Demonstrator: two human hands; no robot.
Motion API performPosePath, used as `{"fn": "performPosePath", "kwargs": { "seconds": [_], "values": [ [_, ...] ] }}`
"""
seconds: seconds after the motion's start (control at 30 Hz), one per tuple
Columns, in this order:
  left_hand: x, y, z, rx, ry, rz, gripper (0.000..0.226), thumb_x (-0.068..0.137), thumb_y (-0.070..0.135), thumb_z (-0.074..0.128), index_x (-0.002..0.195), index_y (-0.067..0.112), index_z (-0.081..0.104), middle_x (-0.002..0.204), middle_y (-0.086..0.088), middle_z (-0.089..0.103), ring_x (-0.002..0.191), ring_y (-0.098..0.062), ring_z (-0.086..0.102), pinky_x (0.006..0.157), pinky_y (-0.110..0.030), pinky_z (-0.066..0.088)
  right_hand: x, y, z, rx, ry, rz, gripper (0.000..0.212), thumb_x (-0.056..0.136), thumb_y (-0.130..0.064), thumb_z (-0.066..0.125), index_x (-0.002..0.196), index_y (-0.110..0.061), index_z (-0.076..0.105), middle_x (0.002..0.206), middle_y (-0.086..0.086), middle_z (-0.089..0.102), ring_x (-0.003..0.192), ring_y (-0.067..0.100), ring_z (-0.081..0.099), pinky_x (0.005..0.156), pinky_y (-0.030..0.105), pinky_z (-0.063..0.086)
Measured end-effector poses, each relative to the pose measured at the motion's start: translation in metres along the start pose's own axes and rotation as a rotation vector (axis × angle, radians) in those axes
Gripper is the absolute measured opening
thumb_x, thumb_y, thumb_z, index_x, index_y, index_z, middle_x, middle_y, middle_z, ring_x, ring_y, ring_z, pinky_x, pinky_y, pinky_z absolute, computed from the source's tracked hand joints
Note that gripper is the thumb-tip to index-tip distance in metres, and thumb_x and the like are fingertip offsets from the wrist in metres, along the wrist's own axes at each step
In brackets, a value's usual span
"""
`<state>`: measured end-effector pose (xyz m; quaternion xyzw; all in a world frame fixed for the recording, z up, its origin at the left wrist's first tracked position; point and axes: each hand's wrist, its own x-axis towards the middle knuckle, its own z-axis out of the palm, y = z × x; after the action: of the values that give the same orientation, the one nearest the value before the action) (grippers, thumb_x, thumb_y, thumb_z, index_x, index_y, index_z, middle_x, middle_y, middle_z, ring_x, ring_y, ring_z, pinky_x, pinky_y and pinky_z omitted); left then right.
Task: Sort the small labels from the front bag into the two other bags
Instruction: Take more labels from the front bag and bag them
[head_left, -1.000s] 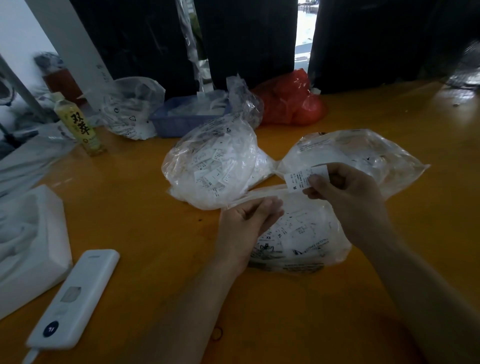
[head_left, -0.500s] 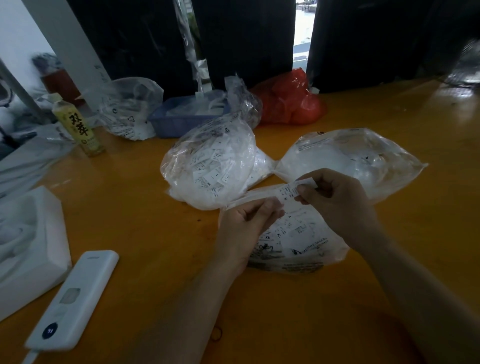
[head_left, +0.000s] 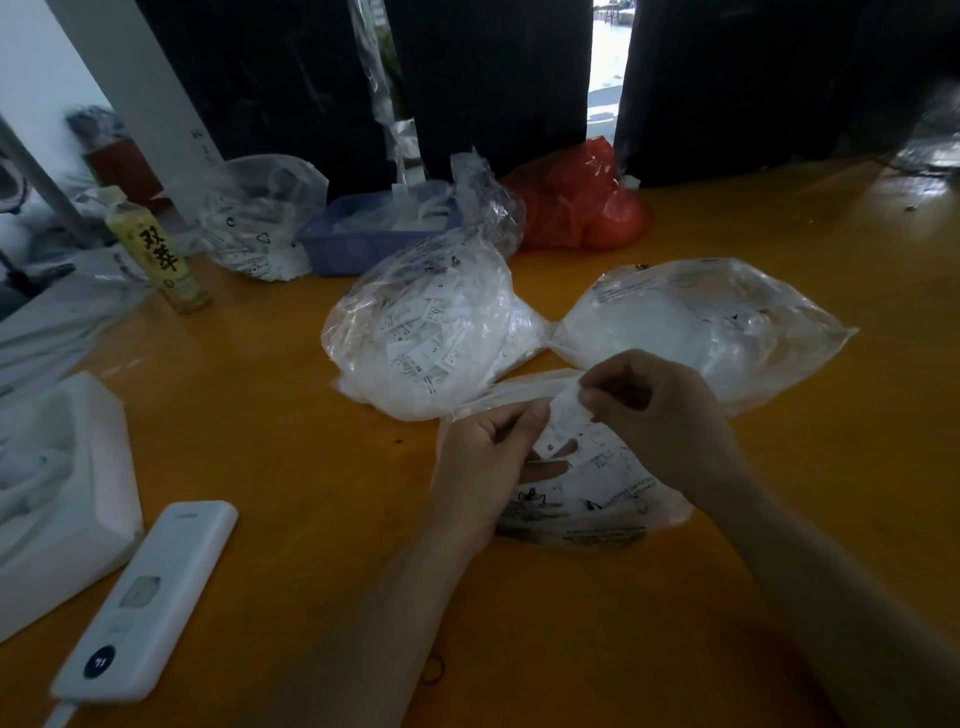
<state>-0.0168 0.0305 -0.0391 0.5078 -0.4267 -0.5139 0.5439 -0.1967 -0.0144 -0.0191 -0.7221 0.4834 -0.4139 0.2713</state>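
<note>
- left hand: fingers curled, still gripping the front bag mouth.
- label: was raised a second ago, now down at the bag mouth between both hands.
- right hand: fingers pinch the label; not sorted yet, left bag and right bag lie behind the front bag.

left hand curled, right hand pinching, fingertips nearly meeting
</note>
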Motion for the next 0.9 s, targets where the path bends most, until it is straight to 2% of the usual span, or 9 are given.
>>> {"fn": "performPosePath", "kwargs": {
  "seconds": [0.07,0.17,0.33,0.47,0.53,0.6,0.7,0.8,0.9],
  "values": [
    [0.0,0.0,-0.001,-0.006,0.007,-0.01,0.029,0.101,0.028,0.067,0.12,0.009,0.078,0.115,-0.008,0.079,0.094,-0.029,0.08,0.082,-0.038,0.066,-0.003,-0.003,0.004,-0.053,-0.067,-0.04,0.009,0.093,-0.032,0.071,0.102,-0.032,0.073,0.089,-0.022,0.07,0.084,-0.006,0.066,0.075,0.014,0.055],
    [0.001,0.002,-0.002,-0.107,0.001,-0.044,0.024,0.101,0.027,0.067,0.114,0.011,0.08,0.111,-0.007,0.08,0.093,-0.031,0.08,0.076,-0.03,0.065,-0.004,-0.004,0.004,-0.024,-0.109,-0.045,0.016,0.09,-0.04,0.071,0.105,-0.034,0.074,0.09,-0.024,0.07,0.083,-0.005,0.067,0.072,0.014,0.054],
    [0.001,0.006,-0.002,-0.005,0.023,0.016,0.021,0.095,0.029,0.074,0.114,0.024,0.081,0.107,0.002,0.08,0.094,-0.017,0.078,0.072,-0.031,0.064,-0.002,-0.002,0.0,0.032,-0.027,-0.028,0.014,0.089,-0.023,0.077,0.099,-0.031,0.072,0.086,-0.018,0.071,0.083,-0.003,0.068,0.075,0.014,0.056],
    [-0.001,0.014,-0.007,0.388,0.163,0.288,0.03,0.098,0.019,0.073,0.124,0.034,0.072,0.103,0.008,0.076,0.082,-0.005,0.074,0.062,-0.021,0.06,0.006,0.005,-0.009,0.1,0.113,0.035,0.011,0.093,-0.025,0.073,0.103,-0.028,0.074,0.086,-0.021,0.072,0.081,-0.003,0.068,0.072,0.009,0.054],
    [0.002,0.029,-0.015,0.491,0.3,0.469,0.036,0.099,0.018,0.071,0.129,0.037,0.066,0.109,0.016,0.072,0.084,-0.004,0.073,0.061,-0.019,0.06,0.014,0.013,-0.019,-0.076,0.283,0.016,0.016,0.097,-0.022,0.068,0.112,-0.022,0.073,0.098,-0.017,0.072,0.081,-0.008,0.064,0.074,0.003,0.048],
    [0.013,0.047,-0.032,0.611,0.481,0.637,0.036,0.099,0.015,0.07,0.131,0.03,0.066,0.111,0.018,0.07,0.086,-0.002,0.071,0.068,-0.014,0.058,0.023,0.026,-0.032,-0.265,0.387,0.026,0.022,0.1,-0.016,0.063,0.12,-0.015,0.071,0.112,0.0,0.073,0.089,0.004,0.065,0.084,0.015,0.05],
    [0.037,0.066,-0.059,0.898,0.638,0.629,0.03,0.099,0.009,0.068,0.129,0.015,0.072,0.117,0.0,0.071,0.096,-0.017,0.069,0.085,-0.027,0.059,0.033,0.048,-0.045,-0.501,0.212,0.184,0.033,0.102,-0.019,0.058,0.135,-0.021,0.063,0.136,0.013,0.062,0.117,0.03,0.06,0.105,0.046,0.045],
    [0.056,0.064,-0.068,1.124,0.56,0.5,0.026,0.099,0.0,0.064,0.122,0.007,0.076,0.125,-0.014,0.072,0.113,-0.027,0.067,0.099,-0.033,0.054,0.033,0.055,-0.04,-0.695,-0.06,0.21,0.047,0.102,-0.024,0.059,0.147,-0.035,0.051,0.145,0.015,0.048,0.132,0.036,0.042,0.112,0.049,0.034],
    [0.066,0.058,-0.063,1.196,0.433,0.455,0.029,0.102,0.001,0.059,0.124,0.01,0.075,0.126,-0.011,0.073,0.116,-0.027,0.064,0.1,-0.035,0.052,0.035,0.056,-0.036,-0.692,-0.106,0.164,0.045,0.101,-0.025,0.059,0.144,-0.037,0.054,0.14,0.013,0.048,0.128,0.035,0.043,0.107,0.047,0.04]
  ]
}}
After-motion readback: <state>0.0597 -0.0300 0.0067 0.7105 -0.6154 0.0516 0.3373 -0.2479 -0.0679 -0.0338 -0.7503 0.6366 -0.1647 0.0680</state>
